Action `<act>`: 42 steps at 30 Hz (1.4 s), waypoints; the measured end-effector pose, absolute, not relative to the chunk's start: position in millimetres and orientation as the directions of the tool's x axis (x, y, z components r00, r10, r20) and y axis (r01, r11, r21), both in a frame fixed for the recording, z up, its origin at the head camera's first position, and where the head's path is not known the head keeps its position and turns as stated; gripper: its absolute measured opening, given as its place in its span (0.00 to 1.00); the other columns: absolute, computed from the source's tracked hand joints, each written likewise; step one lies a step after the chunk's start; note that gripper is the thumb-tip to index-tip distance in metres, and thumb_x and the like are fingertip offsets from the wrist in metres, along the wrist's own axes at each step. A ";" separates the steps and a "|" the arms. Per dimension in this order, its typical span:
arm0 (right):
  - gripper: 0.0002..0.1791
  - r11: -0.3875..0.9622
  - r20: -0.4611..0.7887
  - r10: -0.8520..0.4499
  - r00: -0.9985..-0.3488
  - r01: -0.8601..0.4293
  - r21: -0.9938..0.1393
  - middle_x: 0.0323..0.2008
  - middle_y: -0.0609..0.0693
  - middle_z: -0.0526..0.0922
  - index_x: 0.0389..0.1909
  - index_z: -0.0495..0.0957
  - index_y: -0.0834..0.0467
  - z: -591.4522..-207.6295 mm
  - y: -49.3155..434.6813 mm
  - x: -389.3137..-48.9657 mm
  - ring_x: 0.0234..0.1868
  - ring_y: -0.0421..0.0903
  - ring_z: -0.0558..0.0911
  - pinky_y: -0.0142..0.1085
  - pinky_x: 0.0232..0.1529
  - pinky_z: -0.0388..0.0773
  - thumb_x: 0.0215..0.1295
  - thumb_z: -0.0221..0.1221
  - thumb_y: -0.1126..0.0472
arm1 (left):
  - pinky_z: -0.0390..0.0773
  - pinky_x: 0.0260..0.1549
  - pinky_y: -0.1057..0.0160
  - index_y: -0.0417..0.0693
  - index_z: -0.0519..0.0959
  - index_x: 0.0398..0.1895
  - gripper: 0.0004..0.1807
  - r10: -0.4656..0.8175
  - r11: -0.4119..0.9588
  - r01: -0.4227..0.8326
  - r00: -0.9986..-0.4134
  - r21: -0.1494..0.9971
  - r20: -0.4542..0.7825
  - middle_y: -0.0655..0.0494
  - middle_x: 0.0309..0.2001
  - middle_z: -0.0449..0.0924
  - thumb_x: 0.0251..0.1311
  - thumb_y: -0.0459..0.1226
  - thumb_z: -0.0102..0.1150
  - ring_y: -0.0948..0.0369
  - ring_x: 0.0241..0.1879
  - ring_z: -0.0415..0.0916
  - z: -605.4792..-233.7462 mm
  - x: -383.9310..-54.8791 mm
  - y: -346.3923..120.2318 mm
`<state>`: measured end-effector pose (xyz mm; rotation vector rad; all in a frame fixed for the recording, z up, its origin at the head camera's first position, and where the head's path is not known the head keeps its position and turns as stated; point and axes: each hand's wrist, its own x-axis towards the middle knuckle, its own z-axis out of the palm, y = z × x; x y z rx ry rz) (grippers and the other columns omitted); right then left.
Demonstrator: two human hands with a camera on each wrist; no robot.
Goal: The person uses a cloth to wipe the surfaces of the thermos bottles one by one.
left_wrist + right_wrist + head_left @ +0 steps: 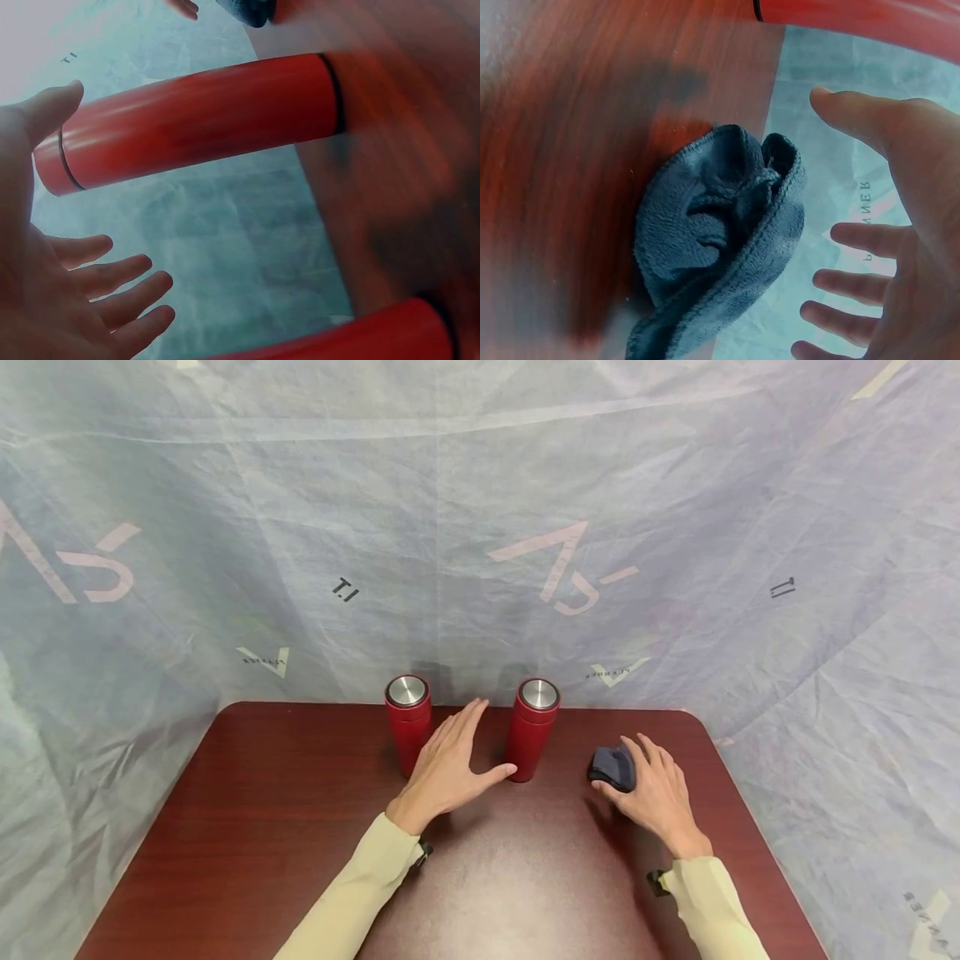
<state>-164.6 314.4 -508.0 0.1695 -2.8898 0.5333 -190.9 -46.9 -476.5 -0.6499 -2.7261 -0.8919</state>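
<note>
Two red thermos bottles with silver lids stand upright toward the back of the table, the left one (409,731) and the right one (532,739). My left hand (444,770) hovers between them, fingers extended and thumb spread toward the right bottle. The left wrist view shows its palm bare, with the right bottle (202,124) beyond the thumb. A crumpled dark blue-grey cloth (705,217) lies on the table right of the bottles. Close beside it is my right hand (660,789), fingers and thumb spread apart, a gap showing between them and the cloth in the right wrist view.
The reddish-brown wooden table (285,827) ends just behind the bottles. A pale grey printed sheet (420,527) hangs behind it and along both sides. Straps with small dark devices show at both wrists, at the cuffs of cream sleeves (367,868).
</note>
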 end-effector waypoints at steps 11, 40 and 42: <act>0.51 0.949 0.151 -0.125 -0.981 -0.163 -0.271 0.74 0.71 0.67 0.76 0.69 0.64 -502.5 319.2 -174.4 0.70 0.76 0.68 0.74 0.62 0.68 0.60 0.76 0.41 | 0.53 0.81 0.53 0.53 0.53 0.88 0.58 0.395 0.760 0.512 -0.853 0.399 0.342 0.52 0.84 0.57 0.63 0.68 0.66 0.52 0.82 0.58 -452.9 -204.7 -32.7; 0.50 0.955 -0.035 -0.115 -0.993 -0.101 -0.280 0.75 0.74 0.63 0.78 0.67 0.62 -522.6 315.3 -192.9 0.64 0.75 0.75 0.71 0.49 0.78 0.61 0.77 0.45 | 0.76 0.67 0.40 0.61 0.51 0.88 0.56 0.371 0.643 0.443 -0.894 0.624 0.252 0.53 0.81 0.64 0.64 0.68 0.65 0.50 0.76 0.69 -422.7 -219.6 4.9; 0.50 0.958 -0.044 -0.108 -0.993 -0.092 -0.273 0.75 0.74 0.63 0.79 0.66 0.63 -524.7 315.1 -192.6 0.65 0.75 0.75 0.71 0.49 0.78 0.62 0.77 0.46 | 0.76 0.67 0.41 0.61 0.51 0.88 0.55 0.369 0.638 0.443 -0.894 0.630 0.255 0.53 0.81 0.64 0.65 0.68 0.64 0.49 0.76 0.69 -421.8 -219.2 6.9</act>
